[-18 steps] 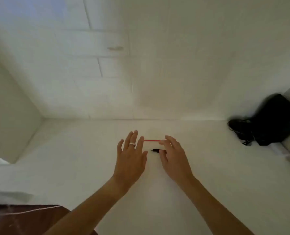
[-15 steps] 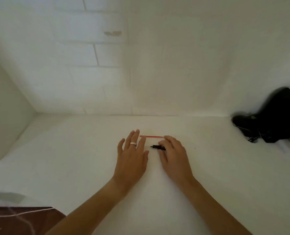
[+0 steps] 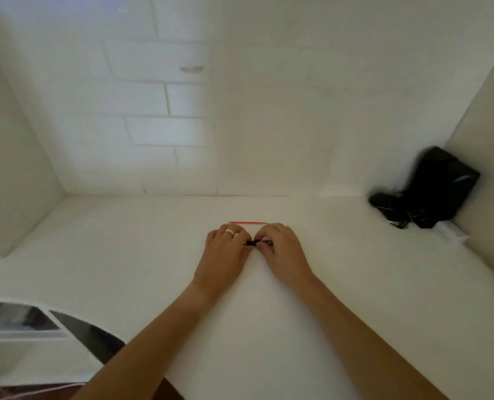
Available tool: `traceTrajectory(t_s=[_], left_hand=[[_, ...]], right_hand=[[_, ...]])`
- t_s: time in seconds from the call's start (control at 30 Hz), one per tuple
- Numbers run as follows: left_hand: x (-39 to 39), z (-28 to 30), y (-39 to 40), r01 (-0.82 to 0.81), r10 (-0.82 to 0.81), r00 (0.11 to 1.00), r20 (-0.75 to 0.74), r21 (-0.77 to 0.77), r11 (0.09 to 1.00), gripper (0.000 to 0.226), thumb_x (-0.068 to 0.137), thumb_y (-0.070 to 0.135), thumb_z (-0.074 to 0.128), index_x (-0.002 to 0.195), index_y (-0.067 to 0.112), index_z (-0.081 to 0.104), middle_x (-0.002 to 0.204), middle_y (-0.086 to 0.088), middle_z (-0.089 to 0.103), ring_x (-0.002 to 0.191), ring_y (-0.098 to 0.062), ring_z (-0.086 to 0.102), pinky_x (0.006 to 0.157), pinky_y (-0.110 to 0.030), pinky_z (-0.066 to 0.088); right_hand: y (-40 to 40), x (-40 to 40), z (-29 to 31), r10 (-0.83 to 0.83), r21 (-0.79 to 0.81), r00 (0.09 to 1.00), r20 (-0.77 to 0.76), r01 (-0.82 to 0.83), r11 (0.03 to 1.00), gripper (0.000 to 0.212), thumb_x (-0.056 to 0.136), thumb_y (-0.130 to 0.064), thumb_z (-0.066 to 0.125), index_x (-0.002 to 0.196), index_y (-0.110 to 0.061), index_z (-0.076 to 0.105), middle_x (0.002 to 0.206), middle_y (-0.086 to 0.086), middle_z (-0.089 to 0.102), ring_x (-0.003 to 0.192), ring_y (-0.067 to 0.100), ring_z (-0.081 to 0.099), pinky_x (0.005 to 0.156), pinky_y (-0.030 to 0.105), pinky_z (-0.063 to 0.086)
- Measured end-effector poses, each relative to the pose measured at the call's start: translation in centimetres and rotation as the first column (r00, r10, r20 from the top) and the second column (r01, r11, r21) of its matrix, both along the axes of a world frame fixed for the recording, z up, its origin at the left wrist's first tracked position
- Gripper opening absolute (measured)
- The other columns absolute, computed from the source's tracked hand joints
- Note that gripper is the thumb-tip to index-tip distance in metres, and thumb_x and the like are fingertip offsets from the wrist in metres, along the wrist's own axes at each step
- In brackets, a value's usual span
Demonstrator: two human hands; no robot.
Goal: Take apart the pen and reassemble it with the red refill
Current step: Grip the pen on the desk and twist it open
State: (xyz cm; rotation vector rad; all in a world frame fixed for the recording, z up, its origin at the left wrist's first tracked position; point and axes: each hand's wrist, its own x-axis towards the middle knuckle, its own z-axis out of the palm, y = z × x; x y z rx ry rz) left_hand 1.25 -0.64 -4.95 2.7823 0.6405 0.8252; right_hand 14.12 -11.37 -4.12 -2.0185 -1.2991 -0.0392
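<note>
My left hand [image 3: 225, 252] has curled in to join my right hand [image 3: 283, 252], both pinching the black pen [image 3: 253, 242] ends to pull it apart, red refill [image 3: 248, 223] waiting at twelve o'clock.

I see a matt white table [image 3: 124, 255], smooth; a pale tiled wall [image 3: 153, 125], upper left; a shiny metal ring [image 3: 229, 232]; a glossy black bag [image 3: 439, 183], right; a thin red refill [image 3: 248, 222], plastic-looking.

Left hand [image 3: 225, 249] and right hand [image 3: 283, 251] pinch black pen [image 3: 253, 242] before red refill [image 3: 248, 223].
</note>
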Motion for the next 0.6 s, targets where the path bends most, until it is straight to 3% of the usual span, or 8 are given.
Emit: traceTrajectory(t_s=[0.13,0.33,0.5,0.6], left_hand=[[-0.2,0.3,-0.1,0.016,-0.015,1.000,0.015,-0.050,0.999,0.010,0.091,0.013,0.056,0.095,0.019,0.061,0.096,0.002,0.062,0.098,-0.021,0.053,0.076,-0.034,0.039],[-0.4,0.7,-0.4,0.018,-0.018,1.000,0.006,-0.043,0.999,0.010,0.098,0.014,0.043,0.096,0.021,0.051,0.092,0.004,0.060,0.092,-0.021,0.051,0.073,-0.035,0.036],[0.0,0.1,0.1,-0.016,0.018,1.000,-0.022,0.049,0.999,0.036,0.099,0.049,0.032,0.097,0.026,0.060,0.085,0.005,0.057,0.087,-0.018,0.050,0.075,-0.035,0.036],[0.2,0.0,0.3,-0.044,0.043,0.999,0.009,0.071,0.997,0.040,0.098,0.049,0.029,0.089,0.024,0.060,0.076,0.004,0.054,0.081,-0.020,0.051,0.070,-0.035,0.033]], right_hand=[[-0.7,-1.1,-0.1,-0.017,0.034,1.000,-0.025,0.018,0.999,0.012,0.086,-0.015,0.064,0.092,-0.025,0.067,0.096,-0.009,0.067,0.092,0.013,0.055,0.084,0.030,0.048],[-1.0,-1.2,-0.3,-0.075,0.056,0.997,-0.013,0.076,0.996,0.011,0.094,-0.020,0.059,0.099,-0.026,0.068,0.096,-0.011,0.066,0.091,0.009,0.051,0.079,0.009,0.035],[-0.9,-1.0,-0.4,-0.019,0.033,1.000,0.004,0.019,0.999,0.015,0.097,-0.021,0.055,0.102,-0.024,0.069,0.096,-0.008,0.067,0.092,0.012,0.054,0.078,0.014,0.037],[-0.8,-0.9,-0.3,0.008,0.071,1.000,-0.012,-0.007,0.997,0.012,0.096,-0.023,0.058,0.100,-0.023,0.070,0.093,-0.008,0.068,0.088,0.012,0.056,0.079,0.020,0.041]])
